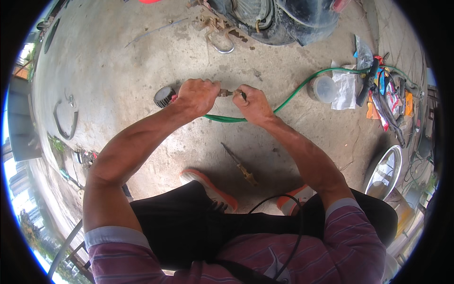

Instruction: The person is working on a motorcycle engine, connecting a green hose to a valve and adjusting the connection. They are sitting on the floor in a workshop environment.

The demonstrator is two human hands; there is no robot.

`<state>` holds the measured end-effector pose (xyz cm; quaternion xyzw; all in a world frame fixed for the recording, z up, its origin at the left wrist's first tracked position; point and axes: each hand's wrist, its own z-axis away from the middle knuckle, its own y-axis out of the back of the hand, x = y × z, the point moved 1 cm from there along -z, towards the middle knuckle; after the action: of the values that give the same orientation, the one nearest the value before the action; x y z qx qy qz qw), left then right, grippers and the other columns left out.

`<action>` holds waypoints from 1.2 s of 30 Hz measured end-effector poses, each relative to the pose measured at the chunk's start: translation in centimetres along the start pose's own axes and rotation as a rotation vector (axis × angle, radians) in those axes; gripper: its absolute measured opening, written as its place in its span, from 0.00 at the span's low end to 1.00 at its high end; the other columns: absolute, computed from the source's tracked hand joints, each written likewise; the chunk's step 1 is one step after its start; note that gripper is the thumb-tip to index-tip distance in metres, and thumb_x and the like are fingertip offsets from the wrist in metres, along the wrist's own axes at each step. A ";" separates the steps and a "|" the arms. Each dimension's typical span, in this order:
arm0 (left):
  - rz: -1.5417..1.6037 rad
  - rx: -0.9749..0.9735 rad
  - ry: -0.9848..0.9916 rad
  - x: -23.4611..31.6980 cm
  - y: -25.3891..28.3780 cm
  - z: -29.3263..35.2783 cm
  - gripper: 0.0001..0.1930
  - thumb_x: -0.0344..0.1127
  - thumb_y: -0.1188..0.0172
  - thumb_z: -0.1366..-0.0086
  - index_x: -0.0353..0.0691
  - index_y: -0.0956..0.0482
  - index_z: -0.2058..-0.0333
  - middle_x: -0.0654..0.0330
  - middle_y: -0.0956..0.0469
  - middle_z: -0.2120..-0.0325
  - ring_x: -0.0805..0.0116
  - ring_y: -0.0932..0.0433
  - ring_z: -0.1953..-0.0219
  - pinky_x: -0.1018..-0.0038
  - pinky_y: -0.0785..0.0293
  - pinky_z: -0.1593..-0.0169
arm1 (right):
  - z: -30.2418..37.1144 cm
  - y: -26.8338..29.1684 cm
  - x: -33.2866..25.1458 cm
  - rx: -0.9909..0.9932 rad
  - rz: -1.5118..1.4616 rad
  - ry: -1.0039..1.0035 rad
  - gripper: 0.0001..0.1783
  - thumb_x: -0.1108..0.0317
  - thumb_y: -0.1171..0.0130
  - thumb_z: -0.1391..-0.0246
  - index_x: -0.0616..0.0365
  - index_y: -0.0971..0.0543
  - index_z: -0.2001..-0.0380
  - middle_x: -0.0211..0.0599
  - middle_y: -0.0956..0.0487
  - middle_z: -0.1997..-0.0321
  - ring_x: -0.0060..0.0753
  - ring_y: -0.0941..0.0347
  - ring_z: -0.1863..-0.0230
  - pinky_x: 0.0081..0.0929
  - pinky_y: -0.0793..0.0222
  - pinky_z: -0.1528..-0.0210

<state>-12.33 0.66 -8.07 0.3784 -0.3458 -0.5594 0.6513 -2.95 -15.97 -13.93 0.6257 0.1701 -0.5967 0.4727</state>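
My left hand is closed around a tool that is mostly hidden. A black ribbed round end and a bit of red show beside that hand. Between my hands is a metal fitting, its far end in the fingers of my closed right hand. A green hose curves in from the right and runs beneath both hands; where it joins the fitting is hidden. Nearer to me, a screwdriver with a yellowish handle lies on the concrete, between my shoes and my hands.
A clear plastic tub stands on the right beside white paper. Further right is a pile of packets and tools. A round metal basin leans at lower right. Dark machine parts and a metal hook lie ahead.
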 end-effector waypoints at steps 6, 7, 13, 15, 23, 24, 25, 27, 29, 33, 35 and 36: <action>0.021 -0.040 -0.018 0.2 -0.9 -0.4 0.10 0.33 0.49 0.33 0.38 0.24 0.56 0.46 0.19 0.66 0.48 0.17 0.63 0.55 0.21 0.60 | 0.4 0.0 0.9 -0.013 -0.008 0.063 0.15 0.62 0.47 0.43 0.66 0.26 0.70 0.54 0.27 0.79 0.42 0.34 0.80 0.37 0.31 0.72; 0.012 -0.038 -0.024 0.2 -1.0 -0.5 0.10 0.33 0.49 0.33 0.38 0.24 0.57 0.46 0.19 0.66 0.48 0.16 0.64 0.55 0.21 0.61 | 0.4 0.1 0.8 -0.013 -0.007 0.087 0.15 0.62 0.47 0.42 0.66 0.25 0.69 0.54 0.27 0.78 0.45 0.32 0.80 0.37 0.31 0.72; 0.014 0.028 -0.065 -0.1 -1.6 -0.3 0.10 0.32 0.48 0.34 0.38 0.23 0.57 0.47 0.19 0.67 0.46 0.17 0.67 0.54 0.21 0.64 | 0.2 1.0 0.1 -0.185 0.072 0.175 0.14 0.61 0.45 0.37 0.64 0.23 0.65 0.55 0.22 0.73 0.59 0.26 0.72 0.43 0.29 0.67; 0.001 0.004 -0.066 0.2 -1.6 -0.2 0.10 0.32 0.48 0.35 0.38 0.23 0.56 0.47 0.19 0.67 0.46 0.17 0.66 0.54 0.21 0.63 | 0.2 1.0 0.2 -0.216 0.111 0.213 0.14 0.60 0.45 0.37 0.63 0.22 0.64 0.56 0.22 0.70 0.60 0.25 0.68 0.44 0.29 0.65; 0.006 -0.008 -0.070 0.2 -1.5 -0.2 0.11 0.30 0.48 0.35 0.38 0.25 0.54 0.47 0.19 0.66 0.47 0.17 0.64 0.55 0.21 0.62 | 0.1 0.7 0.3 -0.145 0.078 0.248 0.14 0.61 0.44 0.36 0.64 0.24 0.59 0.56 0.20 0.67 0.59 0.22 0.64 0.45 0.28 0.60; -0.002 -0.008 -0.067 0.2 -1.5 -0.3 0.12 0.29 0.48 0.35 0.38 0.26 0.54 0.47 0.19 0.66 0.47 0.16 0.64 0.55 0.21 0.62 | 0.0 0.6 0.4 -0.122 0.057 0.238 0.14 0.62 0.44 0.37 0.64 0.24 0.60 0.55 0.20 0.67 0.57 0.22 0.65 0.44 0.28 0.61; -0.009 -0.008 -0.066 0.2 -1.3 -0.4 0.12 0.29 0.48 0.35 0.38 0.26 0.53 0.47 0.19 0.66 0.47 0.16 0.65 0.56 0.20 0.62 | -0.1 0.7 0.4 -0.096 0.037 0.226 0.13 0.62 0.43 0.37 0.63 0.24 0.62 0.55 0.20 0.68 0.56 0.21 0.65 0.44 0.28 0.62; -0.014 -0.016 -0.063 0.3 -0.9 -0.5 0.13 0.29 0.48 0.35 0.38 0.27 0.52 0.47 0.19 0.66 0.47 0.16 0.64 0.56 0.20 0.62 | -0.3 0.8 0.4 -0.110 0.025 0.189 0.13 0.62 0.42 0.37 0.63 0.25 0.63 0.52 0.20 0.67 0.52 0.21 0.65 0.42 0.28 0.62; -0.008 -0.033 -0.059 0.4 -0.7 -0.4 0.13 0.29 0.48 0.34 0.39 0.28 0.51 0.47 0.19 0.66 0.48 0.16 0.64 0.56 0.20 0.62 | -0.5 1.3 -0.1 -0.188 0.042 0.138 0.13 0.62 0.41 0.38 0.63 0.26 0.63 0.49 0.19 0.65 0.48 0.20 0.64 0.39 0.28 0.62; 0.004 -0.052 -0.048 0.6 -0.5 -0.5 0.13 0.29 0.49 0.34 0.38 0.28 0.51 0.46 0.18 0.66 0.48 0.16 0.63 0.56 0.20 0.61 | -0.1 0.9 -0.2 -0.100 0.081 0.176 0.13 0.61 0.40 0.38 0.62 0.25 0.66 0.48 0.20 0.71 0.46 0.22 0.69 0.37 0.29 0.66; 0.005 -0.047 -0.047 0.7 -0.5 -0.5 0.12 0.29 0.49 0.34 0.37 0.27 0.52 0.46 0.18 0.66 0.48 0.16 0.63 0.56 0.20 0.61 | 0.0 0.6 -0.2 -0.053 0.090 0.175 0.15 0.59 0.41 0.37 0.61 0.25 0.69 0.48 0.21 0.73 0.46 0.23 0.71 0.37 0.29 0.67; 0.004 -0.049 -0.051 0.6 -0.5 -0.5 0.12 0.29 0.49 0.34 0.37 0.27 0.52 0.46 0.18 0.66 0.48 0.16 0.63 0.56 0.20 0.61 | -0.1 0.5 -0.1 -0.072 0.141 0.157 0.16 0.58 0.42 0.36 0.61 0.24 0.69 0.47 0.21 0.74 0.45 0.24 0.72 0.37 0.29 0.67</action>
<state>-12.00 0.05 -8.71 0.3474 -0.3495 -0.5757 0.6525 -2.51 -16.14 -13.63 0.6635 0.1834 -0.5048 0.5208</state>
